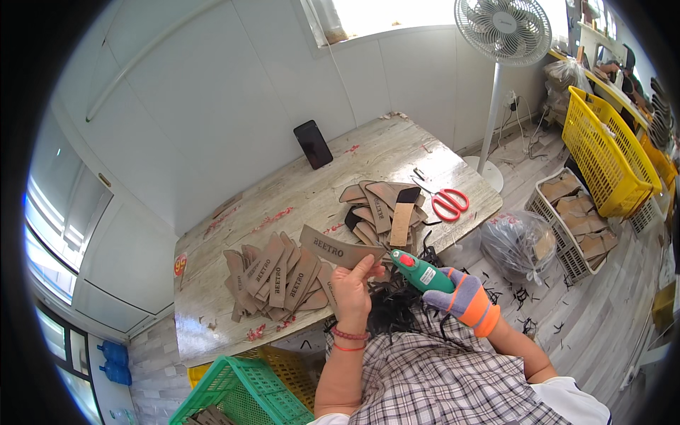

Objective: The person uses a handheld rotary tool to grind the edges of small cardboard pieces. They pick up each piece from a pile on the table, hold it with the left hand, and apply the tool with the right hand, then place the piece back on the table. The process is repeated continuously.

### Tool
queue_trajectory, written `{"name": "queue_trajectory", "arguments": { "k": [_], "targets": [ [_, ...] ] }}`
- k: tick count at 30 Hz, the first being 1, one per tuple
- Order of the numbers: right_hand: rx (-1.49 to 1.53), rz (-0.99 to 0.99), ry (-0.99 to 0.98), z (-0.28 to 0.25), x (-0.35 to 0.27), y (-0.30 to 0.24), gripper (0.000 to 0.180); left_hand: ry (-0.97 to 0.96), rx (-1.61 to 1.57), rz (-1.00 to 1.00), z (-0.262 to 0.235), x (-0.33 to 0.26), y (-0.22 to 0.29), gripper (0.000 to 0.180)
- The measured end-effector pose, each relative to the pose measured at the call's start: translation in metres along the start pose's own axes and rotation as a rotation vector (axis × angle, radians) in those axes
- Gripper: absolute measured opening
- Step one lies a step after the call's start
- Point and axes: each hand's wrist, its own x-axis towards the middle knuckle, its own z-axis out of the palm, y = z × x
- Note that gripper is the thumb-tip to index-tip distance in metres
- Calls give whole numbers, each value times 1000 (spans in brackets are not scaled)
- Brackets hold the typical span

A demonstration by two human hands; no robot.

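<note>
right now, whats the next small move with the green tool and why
Probably bring the green tool in the gloved right hand up to the edge of the tan piece pinched in the left hand. Its tip already sits just below that piece, which is lifted clear of the pile on the table.

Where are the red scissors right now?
In the head view, the red-handled scissors lie on the right end of the pale wooden table, near its edge, just right of the dark and tan pile of flat leather pieces.
</note>
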Motion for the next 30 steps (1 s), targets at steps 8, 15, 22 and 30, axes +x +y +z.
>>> {"name": "queue_trajectory", "arguments": {
  "k": [8, 15, 22, 30],
  "targets": [
    [5, -5, -14, -5, 2, -2, 49, 35, 91, 101, -19, 12, 14, 10],
    [127, 49, 37, -9, -9, 1, 43, 348, -85, 13, -77, 66, 24, 34],
    [-9, 107, 44, -15, -6, 20, 50, 327, 1035, 56, -50, 119, -74, 35],
    [93, 96, 47, -7, -4, 21, 45, 404, 872, -10, -48, 128, -80, 24]
  ]
}}
